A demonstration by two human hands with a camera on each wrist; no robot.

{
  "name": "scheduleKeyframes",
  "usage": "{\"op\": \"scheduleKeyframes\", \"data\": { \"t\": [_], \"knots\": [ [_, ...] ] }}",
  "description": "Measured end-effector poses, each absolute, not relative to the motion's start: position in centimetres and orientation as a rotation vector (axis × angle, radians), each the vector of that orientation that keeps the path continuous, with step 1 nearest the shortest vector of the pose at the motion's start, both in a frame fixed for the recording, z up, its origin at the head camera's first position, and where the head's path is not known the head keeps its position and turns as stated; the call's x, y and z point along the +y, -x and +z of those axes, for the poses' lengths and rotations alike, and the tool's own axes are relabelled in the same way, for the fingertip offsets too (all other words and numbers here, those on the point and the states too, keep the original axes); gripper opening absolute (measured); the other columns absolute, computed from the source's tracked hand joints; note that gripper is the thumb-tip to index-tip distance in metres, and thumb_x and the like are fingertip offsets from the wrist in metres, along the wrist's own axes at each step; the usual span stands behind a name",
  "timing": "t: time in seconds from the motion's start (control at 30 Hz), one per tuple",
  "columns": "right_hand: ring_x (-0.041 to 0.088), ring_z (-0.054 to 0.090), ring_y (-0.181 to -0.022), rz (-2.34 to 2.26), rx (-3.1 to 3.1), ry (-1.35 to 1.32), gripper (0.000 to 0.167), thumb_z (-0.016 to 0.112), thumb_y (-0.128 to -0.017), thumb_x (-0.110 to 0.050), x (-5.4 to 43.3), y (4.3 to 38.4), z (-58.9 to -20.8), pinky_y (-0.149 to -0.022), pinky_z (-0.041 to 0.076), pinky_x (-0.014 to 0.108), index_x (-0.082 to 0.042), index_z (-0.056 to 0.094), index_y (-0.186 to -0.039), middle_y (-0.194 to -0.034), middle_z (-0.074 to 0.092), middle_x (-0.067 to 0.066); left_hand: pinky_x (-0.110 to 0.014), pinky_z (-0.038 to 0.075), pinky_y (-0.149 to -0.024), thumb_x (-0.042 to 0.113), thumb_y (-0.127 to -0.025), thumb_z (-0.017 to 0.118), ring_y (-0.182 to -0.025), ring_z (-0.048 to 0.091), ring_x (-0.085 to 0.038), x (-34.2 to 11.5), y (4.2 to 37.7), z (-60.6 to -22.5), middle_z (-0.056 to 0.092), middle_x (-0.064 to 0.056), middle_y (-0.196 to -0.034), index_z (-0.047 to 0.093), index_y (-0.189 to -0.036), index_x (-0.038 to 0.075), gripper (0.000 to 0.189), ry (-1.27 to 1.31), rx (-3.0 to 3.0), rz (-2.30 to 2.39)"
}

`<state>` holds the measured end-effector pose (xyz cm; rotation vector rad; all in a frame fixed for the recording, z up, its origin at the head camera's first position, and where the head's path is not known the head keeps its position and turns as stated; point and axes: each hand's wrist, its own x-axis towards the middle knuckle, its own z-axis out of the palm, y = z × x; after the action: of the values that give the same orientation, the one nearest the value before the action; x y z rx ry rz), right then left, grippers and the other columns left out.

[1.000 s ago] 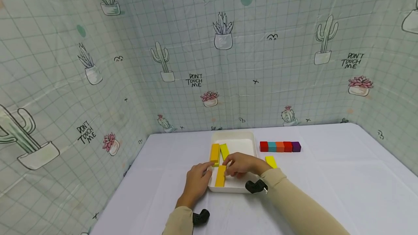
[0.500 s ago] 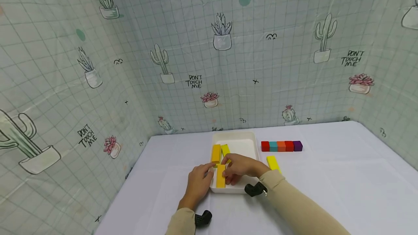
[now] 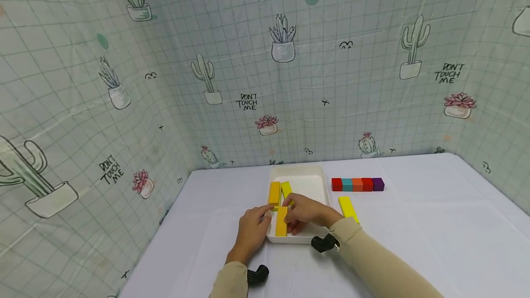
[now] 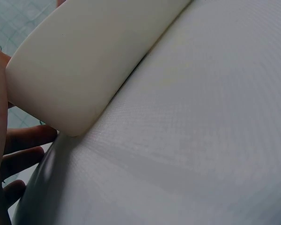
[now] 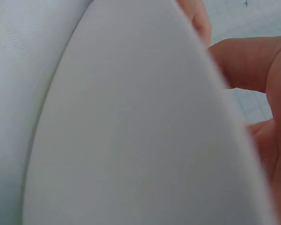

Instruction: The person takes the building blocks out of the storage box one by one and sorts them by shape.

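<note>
An amber-yellow block [image 3: 281, 222] lies lengthwise in the left near part of a white tray [image 3: 299, 240]. My right hand [image 3: 304, 211] reaches in from the right, its curled fingers and thumb gripping this block; the grip is partly hidden. My left hand [image 3: 251, 229] rests at the tray's left rim, with its index finger and thumb reaching toward the blocks. In the left wrist view, several loosely extended fingers [image 4: 30, 137] show beyond the tray's outer wall. Farther back in the tray lie another amber-yellow block [image 3: 275, 193] and a brighter yellow block [image 3: 286, 189].
A row of small cubes [image 3: 357, 185] in red, teal, orange and purple stands right of the tray. One more yellow block [image 3: 348, 209] lies on the white-covered table [image 3: 422, 224], partly behind the right sleeve. A patterned cloth backdrop rises behind the table.
The gripped block has shifted slightly right and away from me, and it now lies straighter. My right hand has moved a little with it. My left hand stays at the tray's rim.
</note>
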<state>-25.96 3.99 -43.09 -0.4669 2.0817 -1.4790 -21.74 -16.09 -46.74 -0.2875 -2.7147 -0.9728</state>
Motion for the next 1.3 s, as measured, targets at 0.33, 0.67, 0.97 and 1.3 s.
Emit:
{"op": "scheduleKeyframes", "data": {
  "t": [0.33, 0.67, 0.97, 1.3],
  "knots": [
    [0.027, 0.068, -0.063, -1.588, 2.096, 0.375, 0.047, 0.063, -0.087, -0.005, 4.4, 25.6, -43.6, -0.065, 0.060, 0.037, 0.002, 0.044, -0.129, -0.080, 0.067, 0.017, -0.053, 0.042, -0.100, 0.023, -0.100, 0.053, -0.109, 0.058, -0.026, -16.2, 21.5, -46.8, 0.069, -0.005, -0.117, 0.070, -0.127, 0.018, 0.032, 0.283, -2.715, -0.998],
    [0.031, 0.068, -0.067, -1.660, 2.084, 0.379, 0.048, 0.061, -0.087, -0.004, 5.2, 26.1, -43.5, -0.067, 0.060, 0.039, 0.003, 0.043, -0.132, -0.089, 0.064, 0.020, -0.054, 0.042, -0.099, 0.021, -0.100, 0.055, -0.109, 0.059, -0.026, -16.2, 21.5, -47.0, 0.069, -0.004, -0.117, 0.070, -0.127, 0.018, 0.031, 0.289, -2.713, -0.982],
    [0.031, 0.068, -0.070, -1.755, 2.052, 0.363, 0.049, 0.060, -0.089, -0.003, 6.3, 26.9, -42.1, -0.071, 0.060, 0.041, 0.002, 0.045, -0.135, -0.097, 0.061, 0.021, -0.055, 0.040, -0.100, 0.022, -0.100, 0.054, -0.112, 0.058, -0.027, -16.0, 21.6, -46.5, 0.069, -0.005, -0.119, 0.070, -0.127, 0.018, 0.032, 0.272, -2.732, -1.008],
    [0.030, 0.066, -0.081, -1.850, 2.088, 0.307, 0.051, 0.060, -0.089, -0.006, 6.8, 26.7, -41.6, -0.075, 0.060, 0.042, -0.004, 0.051, -0.140, -0.114, 0.060, 0.020, -0.055, 0.040, -0.101, 0.022, -0.100, 0.053, -0.113, 0.058, -0.027, -16.0, 21.6, -46.5, 0.069, -0.005, -0.120, 0.070, -0.127, 0.018, 0.032, 0.256, -2.728, -1.012]
  ]
}}
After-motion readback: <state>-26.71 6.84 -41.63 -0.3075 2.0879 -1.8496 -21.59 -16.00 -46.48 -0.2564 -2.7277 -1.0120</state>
